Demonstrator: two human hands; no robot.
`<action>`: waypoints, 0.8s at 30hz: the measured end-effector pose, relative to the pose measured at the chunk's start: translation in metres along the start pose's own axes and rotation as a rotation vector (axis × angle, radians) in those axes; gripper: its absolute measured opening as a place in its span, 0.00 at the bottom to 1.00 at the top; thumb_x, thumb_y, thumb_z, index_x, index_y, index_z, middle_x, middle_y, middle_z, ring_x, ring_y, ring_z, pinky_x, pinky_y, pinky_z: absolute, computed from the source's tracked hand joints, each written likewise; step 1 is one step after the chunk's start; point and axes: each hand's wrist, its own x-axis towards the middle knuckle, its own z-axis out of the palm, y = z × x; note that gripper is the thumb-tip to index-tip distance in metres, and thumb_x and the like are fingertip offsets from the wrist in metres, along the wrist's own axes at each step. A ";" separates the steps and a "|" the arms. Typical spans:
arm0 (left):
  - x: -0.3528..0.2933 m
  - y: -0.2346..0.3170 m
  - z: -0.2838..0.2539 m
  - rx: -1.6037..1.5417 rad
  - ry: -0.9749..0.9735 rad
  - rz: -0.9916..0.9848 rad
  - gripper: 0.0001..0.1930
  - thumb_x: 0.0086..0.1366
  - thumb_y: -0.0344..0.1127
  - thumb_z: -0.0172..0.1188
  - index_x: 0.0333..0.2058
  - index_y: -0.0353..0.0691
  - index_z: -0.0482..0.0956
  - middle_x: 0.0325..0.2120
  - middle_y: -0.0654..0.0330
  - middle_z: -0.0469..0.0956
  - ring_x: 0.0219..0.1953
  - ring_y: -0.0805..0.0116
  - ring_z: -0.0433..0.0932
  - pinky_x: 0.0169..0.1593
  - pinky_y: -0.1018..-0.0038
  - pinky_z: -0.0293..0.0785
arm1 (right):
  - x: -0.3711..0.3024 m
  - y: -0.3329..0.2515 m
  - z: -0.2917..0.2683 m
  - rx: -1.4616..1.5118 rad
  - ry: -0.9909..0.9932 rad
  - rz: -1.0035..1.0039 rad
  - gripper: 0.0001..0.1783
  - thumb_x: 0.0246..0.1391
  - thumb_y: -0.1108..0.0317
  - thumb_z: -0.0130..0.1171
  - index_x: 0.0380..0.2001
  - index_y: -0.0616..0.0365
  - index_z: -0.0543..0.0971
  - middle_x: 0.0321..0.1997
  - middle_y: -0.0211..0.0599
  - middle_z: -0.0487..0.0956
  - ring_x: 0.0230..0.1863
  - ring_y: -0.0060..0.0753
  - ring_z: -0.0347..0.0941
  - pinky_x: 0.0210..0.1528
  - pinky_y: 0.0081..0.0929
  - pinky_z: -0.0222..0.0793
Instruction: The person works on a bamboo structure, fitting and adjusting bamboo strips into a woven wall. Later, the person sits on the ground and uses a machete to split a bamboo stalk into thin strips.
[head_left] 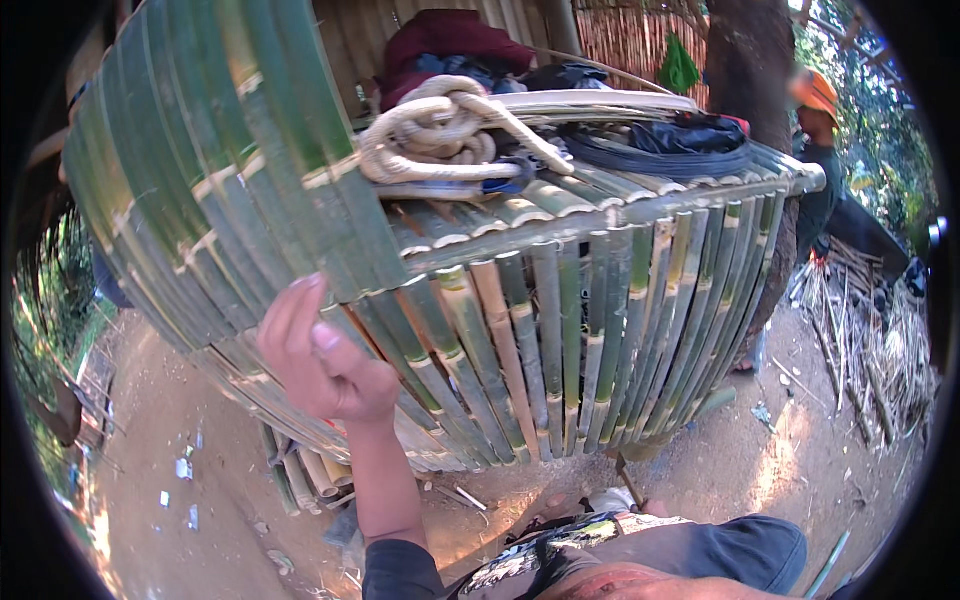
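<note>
My left hand (330,355) is raised in front of the bamboo structure, fingers loosely bent and thumb apart, holding nothing I can see. Its fingertips are at the lower edge of a panel of green split bamboo (230,130); whether they touch it I cannot tell. This panel hangs over the left end of the structure. Below and to the right runs a wall of upright bamboo slats (560,340). Low beside my body, mostly hidden by my shirt, my right hand (655,508) appears closed round a long thin brown tool (628,482), its kind unclear.
A thick coiled rope (440,140), a dark wire coil (650,160) and cloth (450,45) lie on the bamboo top. A tree trunk (750,75) rises behind its right end. Cut bamboo poles (305,475) lie below. Another person (818,120) in an orange cap is at far right near piled sticks (865,340).
</note>
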 end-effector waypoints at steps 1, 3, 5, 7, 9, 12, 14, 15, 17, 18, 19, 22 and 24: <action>0.006 0.013 0.015 -0.057 -0.061 0.026 0.15 0.75 0.31 0.47 0.43 0.28 0.82 0.44 0.48 0.82 0.46 0.54 0.80 0.54 0.62 0.75 | -0.019 -0.002 -0.015 0.070 0.073 -0.014 0.26 0.58 0.51 0.64 0.53 0.56 0.82 0.39 0.56 0.85 0.45 0.59 0.83 0.49 0.52 0.78; 0.023 0.043 0.062 -0.222 -0.158 0.050 0.11 0.72 0.30 0.53 0.39 0.29 0.83 0.34 0.51 0.84 0.40 0.56 0.81 0.48 0.65 0.75 | -0.045 0.003 -0.043 0.111 0.089 0.044 0.24 0.57 0.51 0.64 0.50 0.56 0.83 0.39 0.55 0.85 0.44 0.60 0.83 0.46 0.52 0.79; 0.041 0.059 0.103 -0.282 -0.299 0.082 0.10 0.71 0.31 0.56 0.40 0.31 0.83 0.34 0.51 0.83 0.39 0.56 0.81 0.47 0.66 0.75 | -0.067 0.014 -0.060 0.257 0.214 -0.016 0.19 0.54 0.53 0.65 0.40 0.58 0.83 0.35 0.55 0.84 0.39 0.62 0.83 0.39 0.52 0.78; 0.068 0.073 0.143 -0.265 -0.455 0.143 0.10 0.70 0.35 0.61 0.41 0.33 0.83 0.36 0.52 0.83 0.40 0.54 0.81 0.47 0.66 0.76 | -0.068 0.037 -0.061 0.256 0.417 -0.132 0.16 0.51 0.57 0.67 0.36 0.57 0.80 0.31 0.54 0.83 0.34 0.62 0.82 0.36 0.51 0.77; 0.085 0.086 0.196 -0.202 -0.596 0.239 0.12 0.69 0.38 0.63 0.44 0.36 0.82 0.41 0.52 0.83 0.44 0.52 0.81 0.49 0.63 0.76 | -0.068 0.060 -0.075 0.301 0.594 -0.230 0.13 0.49 0.61 0.67 0.33 0.57 0.78 0.28 0.53 0.81 0.31 0.62 0.80 0.33 0.51 0.76; 0.092 0.086 0.269 -0.008 -0.837 0.305 0.14 0.68 0.39 0.63 0.47 0.37 0.82 0.47 0.51 0.81 0.49 0.51 0.80 0.51 0.59 0.76 | -0.083 0.057 -0.136 0.364 0.747 -0.406 0.13 0.47 0.67 0.67 0.34 0.56 0.76 0.25 0.50 0.79 0.28 0.62 0.79 0.31 0.49 0.75; 0.086 0.080 0.309 0.110 -0.982 0.303 0.13 0.68 0.38 0.63 0.47 0.38 0.81 0.47 0.51 0.81 0.50 0.50 0.80 0.51 0.57 0.76 | -0.082 0.047 -0.174 0.347 0.830 -0.427 0.13 0.47 0.68 0.67 0.35 0.58 0.76 0.26 0.50 0.79 0.29 0.62 0.79 0.32 0.49 0.75; 0.078 0.070 0.324 0.148 -1.029 0.284 0.12 0.67 0.36 0.63 0.47 0.39 0.82 0.45 0.50 0.81 0.49 0.49 0.80 0.51 0.57 0.77 | -0.083 0.044 -0.196 0.392 0.849 -0.434 0.13 0.46 0.70 0.66 0.35 0.59 0.75 0.26 0.52 0.78 0.30 0.62 0.78 0.32 0.48 0.74; 0.078 0.067 0.338 0.162 -1.115 0.234 0.11 0.66 0.34 0.63 0.46 0.41 0.82 0.42 0.50 0.82 0.47 0.48 0.81 0.49 0.56 0.78 | -0.075 0.042 -0.226 0.422 0.879 -0.419 0.13 0.46 0.72 0.66 0.35 0.59 0.75 0.26 0.52 0.78 0.29 0.63 0.78 0.32 0.47 0.74; 0.082 0.067 0.339 0.142 -1.155 0.192 0.11 0.65 0.32 0.63 0.45 0.41 0.81 0.40 0.50 0.82 0.45 0.48 0.82 0.48 0.56 0.78 | -0.071 0.040 -0.238 0.441 0.892 -0.414 0.12 0.46 0.72 0.66 0.35 0.59 0.75 0.26 0.52 0.78 0.29 0.63 0.78 0.32 0.47 0.73; 0.088 0.071 0.342 0.121 -1.191 0.155 0.10 0.64 0.31 0.63 0.44 0.42 0.81 0.39 0.50 0.82 0.43 0.47 0.82 0.47 0.55 0.78 | -0.067 0.036 -0.249 0.533 0.907 -0.413 0.10 0.48 0.74 0.65 0.34 0.60 0.75 0.26 0.53 0.77 0.28 0.62 0.78 0.31 0.44 0.72; 0.092 0.087 0.339 0.184 -1.037 0.267 0.10 0.60 0.27 0.63 0.41 0.44 0.81 0.35 0.49 0.81 0.39 0.47 0.83 0.43 0.54 0.79 | -0.057 0.040 -0.278 0.635 0.974 -0.459 0.08 0.52 0.76 0.64 0.34 0.61 0.75 0.25 0.53 0.77 0.27 0.60 0.78 0.31 0.43 0.72; 0.094 0.092 0.340 0.220 -0.906 0.420 0.12 0.58 0.24 0.61 0.42 0.42 0.79 0.37 0.53 0.81 0.40 0.51 0.82 0.42 0.57 0.78 | -0.045 0.045 -0.289 0.646 1.041 -0.508 0.06 0.57 0.74 0.62 0.35 0.62 0.75 0.24 0.52 0.75 0.25 0.57 0.76 0.30 0.42 0.70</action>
